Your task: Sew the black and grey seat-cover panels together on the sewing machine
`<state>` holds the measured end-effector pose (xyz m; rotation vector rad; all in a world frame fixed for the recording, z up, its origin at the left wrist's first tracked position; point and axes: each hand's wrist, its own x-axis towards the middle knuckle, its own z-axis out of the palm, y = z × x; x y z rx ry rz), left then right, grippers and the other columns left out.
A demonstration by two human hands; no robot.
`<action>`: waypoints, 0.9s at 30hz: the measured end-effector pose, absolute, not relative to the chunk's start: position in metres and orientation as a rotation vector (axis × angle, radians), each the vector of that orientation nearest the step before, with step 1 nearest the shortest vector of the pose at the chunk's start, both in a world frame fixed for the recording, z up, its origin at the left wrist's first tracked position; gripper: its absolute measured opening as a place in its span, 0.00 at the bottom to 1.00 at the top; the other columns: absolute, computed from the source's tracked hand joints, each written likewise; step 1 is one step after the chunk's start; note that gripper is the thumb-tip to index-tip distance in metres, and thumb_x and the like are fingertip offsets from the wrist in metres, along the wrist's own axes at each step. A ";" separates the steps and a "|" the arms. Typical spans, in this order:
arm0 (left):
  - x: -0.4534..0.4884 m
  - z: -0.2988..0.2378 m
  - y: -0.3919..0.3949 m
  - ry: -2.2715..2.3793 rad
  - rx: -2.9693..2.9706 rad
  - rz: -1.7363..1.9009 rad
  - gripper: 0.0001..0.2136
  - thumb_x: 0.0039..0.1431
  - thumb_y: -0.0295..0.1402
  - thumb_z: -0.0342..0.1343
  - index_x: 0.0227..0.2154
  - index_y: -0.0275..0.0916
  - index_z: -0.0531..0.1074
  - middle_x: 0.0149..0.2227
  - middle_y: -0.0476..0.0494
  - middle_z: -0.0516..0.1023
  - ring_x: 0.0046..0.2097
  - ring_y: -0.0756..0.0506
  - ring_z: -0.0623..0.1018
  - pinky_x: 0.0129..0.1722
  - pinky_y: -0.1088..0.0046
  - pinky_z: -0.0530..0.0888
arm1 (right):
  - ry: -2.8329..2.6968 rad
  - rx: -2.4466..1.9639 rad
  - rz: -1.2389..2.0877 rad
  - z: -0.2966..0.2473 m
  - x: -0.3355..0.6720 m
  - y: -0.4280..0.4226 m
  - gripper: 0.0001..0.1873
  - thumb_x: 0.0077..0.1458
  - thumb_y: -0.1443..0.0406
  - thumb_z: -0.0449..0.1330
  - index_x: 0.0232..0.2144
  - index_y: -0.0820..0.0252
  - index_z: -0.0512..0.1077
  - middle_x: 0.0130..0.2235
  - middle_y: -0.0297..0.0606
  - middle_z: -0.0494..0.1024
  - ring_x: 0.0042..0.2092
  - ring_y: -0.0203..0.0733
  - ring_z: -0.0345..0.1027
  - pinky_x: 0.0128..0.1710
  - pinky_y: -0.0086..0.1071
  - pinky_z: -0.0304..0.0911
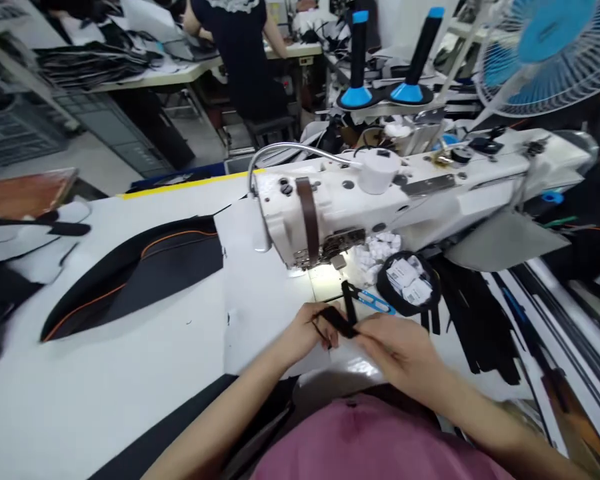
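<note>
Panel (175,270), black with orange piping, lies at left on the white desk (145,387). Left hand (300,330), fingers curled almost closed, grips one end of a narrow black strip (339,323) in front of the sewing machine (345,207). Blue thread snips (373,301) lie just beyond. Right hand (400,347) pinches the strip's other end, thumb against fingers. Farther right: a round black container (401,307) of white labels (411,280), then piled black strips (473,320).

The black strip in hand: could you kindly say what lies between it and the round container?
Blue snips lie between the black strip and the container, in the head view.
</note>
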<state>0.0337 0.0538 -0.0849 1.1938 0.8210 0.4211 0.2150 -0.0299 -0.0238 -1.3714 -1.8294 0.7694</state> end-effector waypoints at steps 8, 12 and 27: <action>0.030 -0.088 0.059 0.970 0.997 0.844 0.16 0.57 0.43 0.53 0.29 0.33 0.76 0.23 0.48 0.68 0.23 0.53 0.62 0.21 0.77 0.57 | -1.325 -1.431 1.372 -0.081 0.181 -0.005 0.13 0.56 0.54 0.60 0.30 0.58 0.71 0.29 0.37 0.76 0.29 0.39 0.71 0.22 0.28 0.68; 0.027 -0.089 0.061 0.928 1.025 0.824 0.13 0.53 0.34 0.48 0.28 0.35 0.76 0.20 0.50 0.62 0.23 0.52 0.60 0.21 0.75 0.55 | -1.307 -1.469 1.379 -0.085 0.183 -0.004 0.17 0.56 0.51 0.59 0.27 0.59 0.69 0.27 0.36 0.74 0.24 0.36 0.66 0.18 0.27 0.64; 0.026 -0.078 0.054 1.020 1.748 0.610 0.11 0.58 0.30 0.43 0.21 0.38 0.64 0.25 0.48 0.67 0.28 0.49 0.67 0.31 0.73 0.63 | -1.872 -1.452 0.604 -0.060 0.180 0.027 0.11 0.61 0.60 0.55 0.43 0.60 0.70 0.36 0.40 0.72 0.35 0.40 0.67 0.30 0.31 0.64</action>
